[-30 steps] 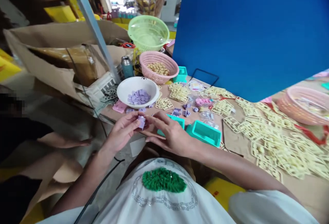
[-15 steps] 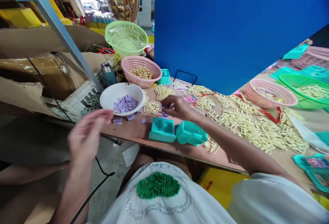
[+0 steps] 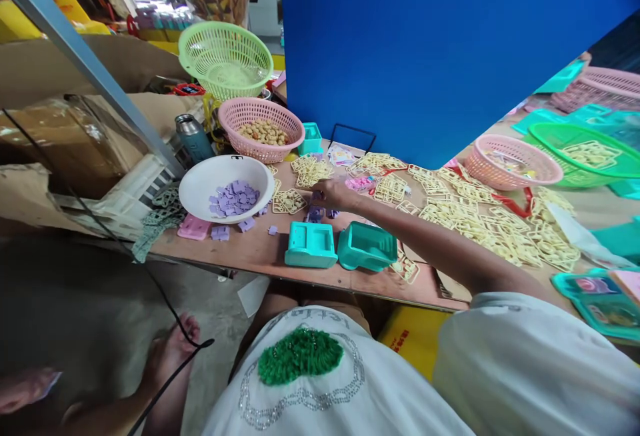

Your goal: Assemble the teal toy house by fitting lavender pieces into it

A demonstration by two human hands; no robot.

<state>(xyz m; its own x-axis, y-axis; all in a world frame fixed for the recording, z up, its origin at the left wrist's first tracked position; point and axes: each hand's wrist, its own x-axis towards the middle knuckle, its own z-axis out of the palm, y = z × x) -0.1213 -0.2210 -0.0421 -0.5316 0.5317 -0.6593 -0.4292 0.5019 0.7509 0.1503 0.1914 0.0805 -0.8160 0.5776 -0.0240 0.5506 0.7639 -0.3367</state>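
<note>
R hand (image 3: 334,193) reaches out over the counter (image 3: 260,256), fingers curled down onto a small cluster of loose purple pcs (image 3: 316,213) lying just far of the two teal housings (image 3: 340,248). Grip state: fingers bent, pinching at the pcs; whether one is actually held cannot be told, palm hides the tips. L hand (image 3: 170,353) hangs low, off the counter edge near the floor, beside a black cable (image 3: 165,309); fingers look loosely curled, nothing visibly held.

Purple stock: main qty in white bowl (image 3: 225,186), left of R hand; strays on counter near the bowl, plus a pink pc (image 3: 193,228) at near-left edge. Cream frames (image 3: 480,223) spread right and far of R hand. Pink basket (image 3: 261,128) w/ tan pcs, far of bowl.

Procedure note, as judged:
- Pick one purple pc only; pinch w/ thumb + index at its edges, not flat faces.
- Keep wrist clear of the teal housings; they sit just near the forearm and could be knocked.
- Bring L hand up to support before mating parts.
- Avoid snagging cream frames w/ the forearm.
</note>
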